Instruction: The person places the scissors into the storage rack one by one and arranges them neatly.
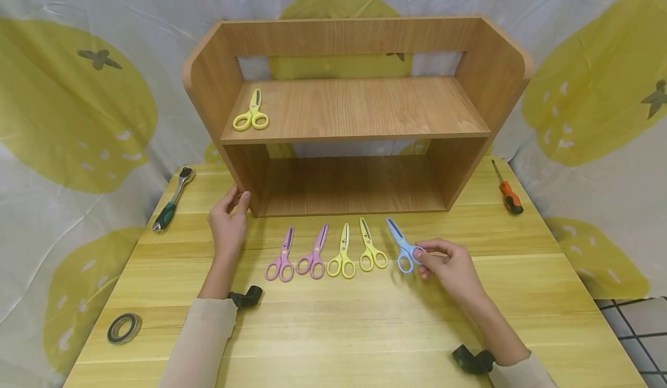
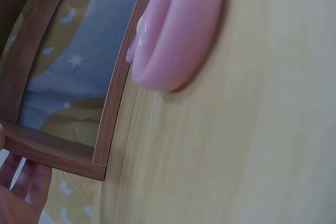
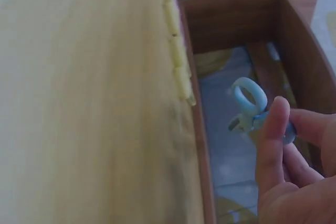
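Note:
Blue scissors (image 1: 400, 244) are pinched by one handle loop between the thumb and fingers of my right hand (image 1: 450, 269). In the right wrist view the blue scissors (image 3: 250, 98) are held up off the table. My left hand (image 1: 229, 220) grips the lower front edge of the wooden shelf's left side panel (image 1: 237, 171), fingers on the outside. Between the hands lie pink scissors (image 1: 284, 255), more pink scissors (image 1: 315, 253), yellow scissors (image 1: 344, 252) and a second yellow pair (image 1: 371, 246), in a row. Another pair of yellow scissors (image 1: 255, 110) rests on the upper shelf board (image 1: 359, 107), at its left end.
A ratchet wrench (image 1: 174, 198) lies at the table's left edge, with a roll of tape (image 1: 124, 328) nearer the front. On the right is an orange-handled screwdriver (image 1: 508, 193). A patterned cloth (image 1: 68, 116) hangs behind the wooden table (image 1: 333, 330).

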